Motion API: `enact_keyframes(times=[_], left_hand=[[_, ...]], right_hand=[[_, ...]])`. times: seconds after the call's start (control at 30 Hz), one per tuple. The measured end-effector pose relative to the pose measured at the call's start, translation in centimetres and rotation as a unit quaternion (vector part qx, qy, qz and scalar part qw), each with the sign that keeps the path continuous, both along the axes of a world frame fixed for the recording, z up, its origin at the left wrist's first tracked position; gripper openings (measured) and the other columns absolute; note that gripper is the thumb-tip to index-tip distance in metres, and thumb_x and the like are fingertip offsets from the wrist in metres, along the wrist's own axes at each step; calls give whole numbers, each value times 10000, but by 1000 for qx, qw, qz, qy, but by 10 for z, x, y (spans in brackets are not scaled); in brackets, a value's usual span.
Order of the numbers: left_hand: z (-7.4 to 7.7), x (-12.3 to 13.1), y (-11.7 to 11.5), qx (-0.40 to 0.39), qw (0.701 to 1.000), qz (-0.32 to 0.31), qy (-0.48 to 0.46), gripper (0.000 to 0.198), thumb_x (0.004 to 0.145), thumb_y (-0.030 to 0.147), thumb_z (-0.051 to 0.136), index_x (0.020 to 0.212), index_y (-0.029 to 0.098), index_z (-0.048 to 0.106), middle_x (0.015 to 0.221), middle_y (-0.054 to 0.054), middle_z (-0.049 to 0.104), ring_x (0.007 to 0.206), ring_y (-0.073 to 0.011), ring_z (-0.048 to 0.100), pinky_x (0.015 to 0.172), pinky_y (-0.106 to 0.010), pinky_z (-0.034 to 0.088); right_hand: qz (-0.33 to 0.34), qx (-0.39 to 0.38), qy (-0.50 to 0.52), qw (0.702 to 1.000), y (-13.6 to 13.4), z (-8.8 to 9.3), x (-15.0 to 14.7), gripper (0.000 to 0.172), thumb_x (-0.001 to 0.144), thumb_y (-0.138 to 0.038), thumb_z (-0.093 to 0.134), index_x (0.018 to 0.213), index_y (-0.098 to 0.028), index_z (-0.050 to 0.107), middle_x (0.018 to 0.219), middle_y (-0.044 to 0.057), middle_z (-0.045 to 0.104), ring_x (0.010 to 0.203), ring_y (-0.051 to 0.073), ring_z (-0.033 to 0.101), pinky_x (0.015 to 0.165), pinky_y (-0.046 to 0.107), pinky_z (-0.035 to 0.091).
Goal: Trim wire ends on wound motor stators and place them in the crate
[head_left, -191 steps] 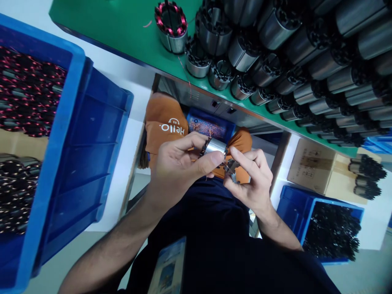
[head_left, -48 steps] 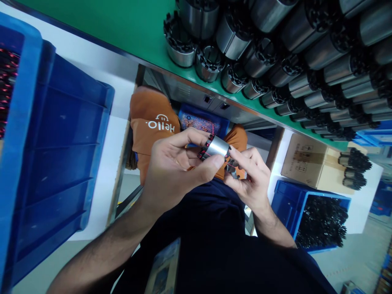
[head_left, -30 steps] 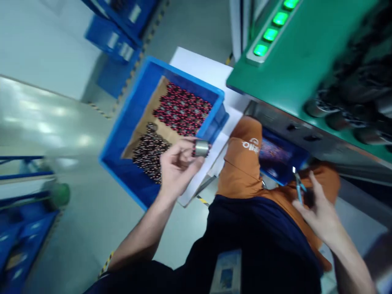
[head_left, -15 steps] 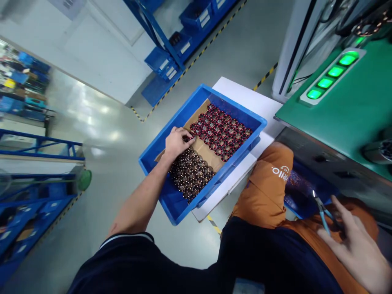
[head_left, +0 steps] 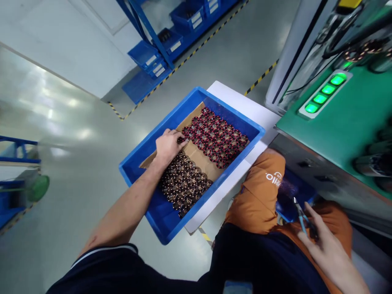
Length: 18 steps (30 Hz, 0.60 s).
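Note:
My left hand [head_left: 168,145] reaches into a blue crate [head_left: 143,153]. Its fingertips are closed on a small red-wound stator [head_left: 181,140] at the near end of a packed group of red-wound stators [head_left: 216,136]. A second group of copper-coloured stators [head_left: 183,184] lies right under my wrist, on a cardboard liner [head_left: 196,152]. My right hand [head_left: 326,247] hovers low at the right over my lap and holds blue-handled cutters [head_left: 301,218], tips pointing up.
The crate sits on a white stand [head_left: 245,105]. A green workbench [head_left: 346,124] with lit green buttons [head_left: 324,94] is at the right. An orange cloth [head_left: 260,192] covers my lap. Blue shelving with bins [head_left: 159,45] stands across the grey floor.
I have turned from the bench to the crate at my left. My left hand carried the stator away from the cutters and down into the crate; my right hand dropped to the lap.

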State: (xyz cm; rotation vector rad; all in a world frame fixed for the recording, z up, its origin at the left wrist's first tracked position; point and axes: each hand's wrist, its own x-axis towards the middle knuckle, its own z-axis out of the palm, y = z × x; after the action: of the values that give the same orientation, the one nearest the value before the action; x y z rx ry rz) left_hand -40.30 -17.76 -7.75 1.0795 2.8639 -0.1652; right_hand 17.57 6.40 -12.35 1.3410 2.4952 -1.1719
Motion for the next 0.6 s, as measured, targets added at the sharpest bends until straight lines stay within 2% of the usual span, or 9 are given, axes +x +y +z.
enact_keyframes(times=[0.07,0.13,0.23,0.3,0.33,0.4,0.43,0.5,0.6], left_hand=[[6,2,1,13,1000,-13,-4,523,1145,622,504,1217,221,833,1323,-155,802,1325,-392,671,959,-482,620],[16,10,7,51,998,-20,7,736,1118,760,427,1352,162,788,1299,-211,794,1321,-443,683,1051,-568,632],[39,48,29,210,976,-34,46,994,989,1004,354,1519,229,679,1242,-161,807,1190,-464,770,1029,-726,669],[56,94,49,323,934,-153,-19,772,1020,922,499,1322,239,694,1343,-143,794,1277,-451,766,1057,-717,684],[63,122,58,337,912,-229,-55,578,1069,795,558,1208,249,689,1435,-159,765,1388,-439,724,1153,-715,651],[70,177,74,354,856,-370,-72,312,1102,561,602,1196,291,727,1526,-122,754,1423,-362,723,1084,-590,698],[69,200,79,355,825,-432,-83,260,1096,407,607,1286,275,726,1578,-91,741,1468,-303,707,1078,-518,711],[57,232,85,371,779,-499,-78,251,1094,246,528,1256,262,720,1444,-42,821,1382,-240,768,1047,-443,721],[18,235,77,388,781,-479,-96,335,1096,181,421,1182,282,729,1195,-24,879,1032,-208,865,874,-360,732]], right_hand=[[-19,-11,20,1000,-4,9,-9,1042,942,-672,685,1847,-287,343,1693,169,646,1476,382,722,1222,555,612],[-18,-37,60,997,-11,27,-20,1086,938,-522,724,1880,-328,221,1829,142,497,1629,342,593,1337,540,516],[26,-72,100,992,-21,68,-44,1044,952,-302,699,1879,-342,219,1845,140,449,1669,321,537,1388,563,452],[70,-68,119,988,-28,98,-65,992,902,-200,706,1826,-345,372,1730,141,545,1519,309,656,1316,525,541],[85,-59,136,985,-31,112,-77,976,864,-162,711,1784,-350,444,1636,131,595,1396,287,712,1238,481,602],[91,-28,183,979,-36,136,-98,982,801,-109,707,1726,-372,509,1461,95,631,1198,239,737,1091,400,658],[86,-9,208,974,-38,146,-107,1001,777,-98,706,1717,-383,513,1414,83,621,1148,225,725,1056,381,660],[75,26,243,967,-42,160,-118,1035,743,-101,725,1714,-391,516,1418,82,586,1154,226,701,1067,384,645],[59,52,258,963,-46,167,-115,1054,682,-138,772,1691,-362,564,1503,108,544,1309,280,670,1117,400,621]])
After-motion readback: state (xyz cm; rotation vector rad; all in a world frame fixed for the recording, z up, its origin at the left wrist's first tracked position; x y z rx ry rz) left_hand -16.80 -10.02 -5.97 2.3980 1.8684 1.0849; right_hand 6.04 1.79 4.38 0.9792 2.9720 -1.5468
